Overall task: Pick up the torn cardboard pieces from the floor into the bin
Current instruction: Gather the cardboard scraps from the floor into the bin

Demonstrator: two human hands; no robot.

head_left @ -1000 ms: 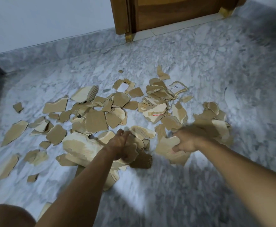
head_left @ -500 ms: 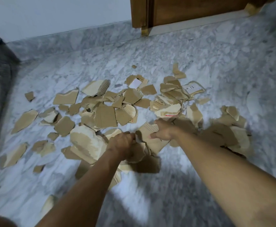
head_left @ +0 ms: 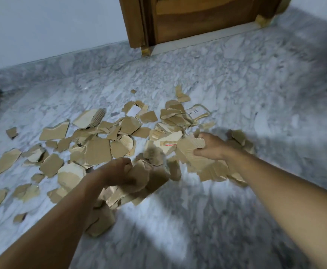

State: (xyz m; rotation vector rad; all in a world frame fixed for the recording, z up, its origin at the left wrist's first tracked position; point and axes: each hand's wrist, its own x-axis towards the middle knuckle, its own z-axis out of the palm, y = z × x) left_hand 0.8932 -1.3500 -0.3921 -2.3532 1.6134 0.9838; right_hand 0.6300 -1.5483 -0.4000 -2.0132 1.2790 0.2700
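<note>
1. Cardboard pieces (head_left: 98, 150), torn and brown, were scattered across the marble floor (head_left: 255, 90), thickest between the two forearms and thinning out toward the left.
2. A bunched wad of pieces (head_left: 149, 177) was clenched in the left hand (head_left: 118, 173), lifted slightly off the floor; several scraps were evidently being gathered at once so that fewer trips would be needed.
3. A larger corrugated piece (head_left: 189, 148) was pinched by the right hand (head_left: 211, 146), thumb on top and fingers beneath, with more pieces overlapped under it.
4. No bin was shown in the view, so its position could not be told.
5. Bare floor was left open in front of the knees and to the right, giving room for the arms to be drawn back.
6. A wooden door (head_left: 197, 20) and the wall (head_left: 52, 26) closed off the far side, well apart from the pile.
</note>
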